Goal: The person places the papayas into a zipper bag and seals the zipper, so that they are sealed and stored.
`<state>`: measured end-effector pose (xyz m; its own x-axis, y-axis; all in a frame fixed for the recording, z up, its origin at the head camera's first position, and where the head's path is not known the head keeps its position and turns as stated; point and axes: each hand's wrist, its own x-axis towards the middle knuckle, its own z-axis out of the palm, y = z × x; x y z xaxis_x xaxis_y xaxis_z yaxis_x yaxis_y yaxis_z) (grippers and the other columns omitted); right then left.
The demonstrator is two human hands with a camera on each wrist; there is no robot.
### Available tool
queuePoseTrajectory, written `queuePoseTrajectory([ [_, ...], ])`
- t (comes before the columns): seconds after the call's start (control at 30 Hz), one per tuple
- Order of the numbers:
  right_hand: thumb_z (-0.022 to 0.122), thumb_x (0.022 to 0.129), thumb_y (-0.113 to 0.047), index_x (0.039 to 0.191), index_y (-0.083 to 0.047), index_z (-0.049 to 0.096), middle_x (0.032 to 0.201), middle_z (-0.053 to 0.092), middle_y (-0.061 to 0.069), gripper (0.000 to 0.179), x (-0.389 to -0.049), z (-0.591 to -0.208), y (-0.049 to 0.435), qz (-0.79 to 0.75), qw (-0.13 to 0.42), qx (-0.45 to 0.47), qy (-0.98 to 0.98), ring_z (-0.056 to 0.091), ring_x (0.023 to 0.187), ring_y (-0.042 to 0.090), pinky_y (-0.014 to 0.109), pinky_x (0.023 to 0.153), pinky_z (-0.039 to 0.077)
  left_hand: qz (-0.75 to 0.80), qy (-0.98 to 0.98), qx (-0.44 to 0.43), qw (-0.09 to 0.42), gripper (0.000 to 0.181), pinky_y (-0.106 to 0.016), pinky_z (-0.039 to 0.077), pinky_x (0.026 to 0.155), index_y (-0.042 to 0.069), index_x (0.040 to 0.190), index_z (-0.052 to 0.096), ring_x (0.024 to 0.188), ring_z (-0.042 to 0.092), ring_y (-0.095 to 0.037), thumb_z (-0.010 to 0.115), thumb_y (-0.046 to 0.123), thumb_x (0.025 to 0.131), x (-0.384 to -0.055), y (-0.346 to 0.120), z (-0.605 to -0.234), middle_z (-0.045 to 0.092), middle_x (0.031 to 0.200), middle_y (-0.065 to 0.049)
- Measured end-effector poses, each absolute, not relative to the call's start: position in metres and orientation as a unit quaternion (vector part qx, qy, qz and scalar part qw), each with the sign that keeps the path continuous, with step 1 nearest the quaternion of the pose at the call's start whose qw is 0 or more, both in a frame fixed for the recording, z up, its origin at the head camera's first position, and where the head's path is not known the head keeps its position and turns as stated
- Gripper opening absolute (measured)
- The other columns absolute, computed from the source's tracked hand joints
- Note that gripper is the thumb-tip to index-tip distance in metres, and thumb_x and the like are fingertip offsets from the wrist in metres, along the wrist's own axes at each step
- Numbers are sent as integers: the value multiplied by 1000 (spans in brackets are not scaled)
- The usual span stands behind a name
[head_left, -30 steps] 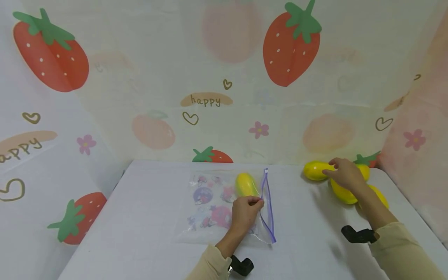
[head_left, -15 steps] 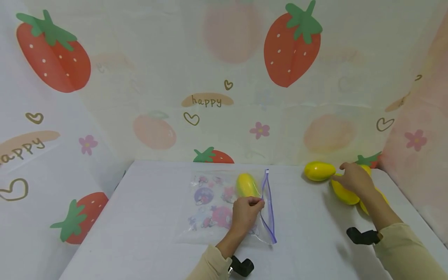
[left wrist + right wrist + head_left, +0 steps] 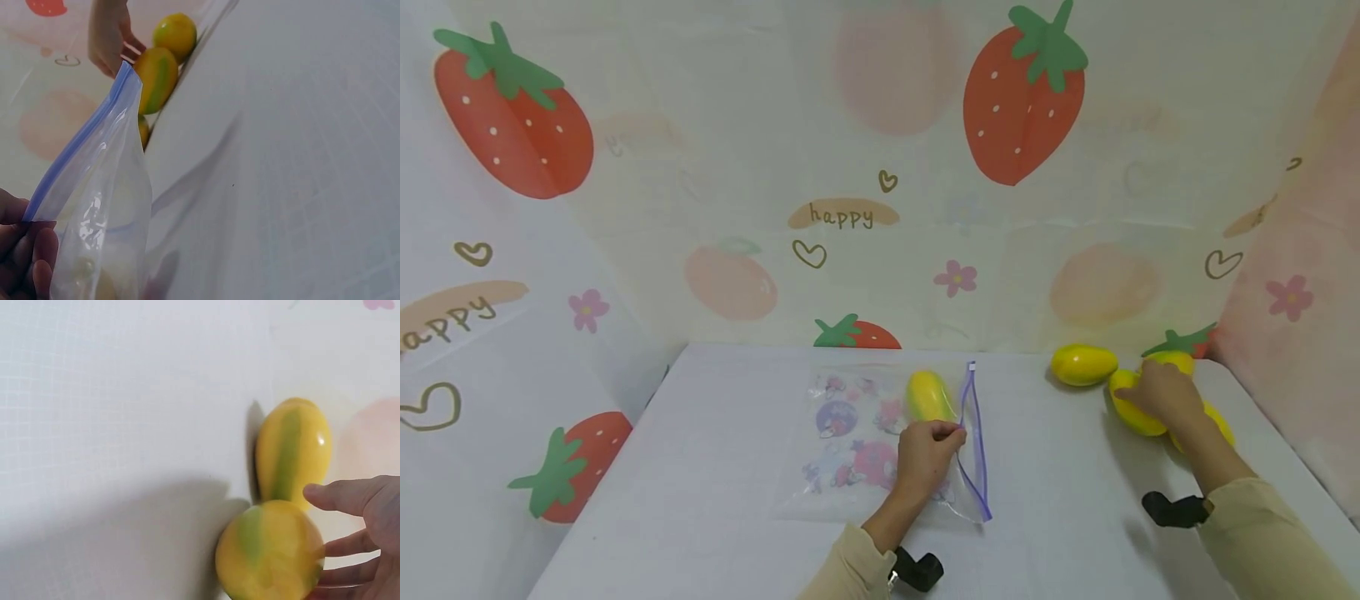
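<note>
A clear zip bag (image 3: 842, 450) printed with pink and purple cartoons lies mid-table, one yellow mango (image 3: 928, 396) inside it. My left hand (image 3: 925, 454) pinches the bag's upper layer beside the purple zip, and the mouth gapes in the left wrist view. At the back right, my right hand (image 3: 1168, 396) is over a group of yellow mangoes with green streaks. In the right wrist view its thumb is apart from the near mango (image 3: 265, 556), while the other fingers extend behind that fruit. Another mango (image 3: 287, 450) lies just beyond.
A loose mango (image 3: 1084, 365) lies left of the group, by the back wall. The white table (image 3: 700, 467) is bordered by strawberry-printed cloth (image 3: 760, 108) at the back and sides. Black wrist cameras show under both forearms.
My right hand has moved right, away from the leftmost mango, and lowered over the mangoes farther right. The left hand keeps its pinch on the zip bag.
</note>
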<state>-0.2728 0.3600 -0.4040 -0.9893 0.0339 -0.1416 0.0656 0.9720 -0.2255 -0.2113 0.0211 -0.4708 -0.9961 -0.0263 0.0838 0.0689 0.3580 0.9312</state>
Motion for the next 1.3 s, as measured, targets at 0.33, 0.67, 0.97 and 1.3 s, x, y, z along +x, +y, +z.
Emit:
queuePoseTrajectory([
  [0.33, 68, 86, -26, 112, 21, 49, 89, 54, 28, 58, -270, -411, 352, -139, 101, 60, 983, 48, 81, 39, 49, 75, 42, -569, -821, -12, 43, 16, -17, 50, 65, 6, 88, 78, 67, 58, -2, 71, 20, 87, -211, 20, -475, 74, 78, -2],
  [0.67, 71, 83, -27, 112, 20, 49, 87, 54, 24, 59, -266, -413, 351, -156, 76, 59, 983, 49, 77, 35, 44, 72, 42, -570, -821, -13, 38, 16, -16, 50, 67, 7, 91, 78, 69, 58, -2, 70, 21, 88, -210, 18, -473, 74, 80, 0],
  [0.97, 70, 84, -37, 128, 22, 42, 122, 51, 41, 79, -259, -407, 348, -211, 48, 41, 975, 52, 99, 48, 61, 89, 42, -572, -819, -15, 42, 16, -17, 50, 66, 5, 90, 78, 68, 59, -3, 71, 19, 88, -211, 16, -472, 74, 79, -2],
  [1.3, 65, 89, -50, 143, 17, 28, 143, 33, 42, 93, -247, -407, 339, -349, 105, 50, 930, 42, 124, 53, 60, 101, 41, -583, -812, -14, 31, 16, -17, 50, 64, 5, 90, 77, 67, 59, -3, 71, 20, 88, -211, 19, -471, 74, 78, -1],
])
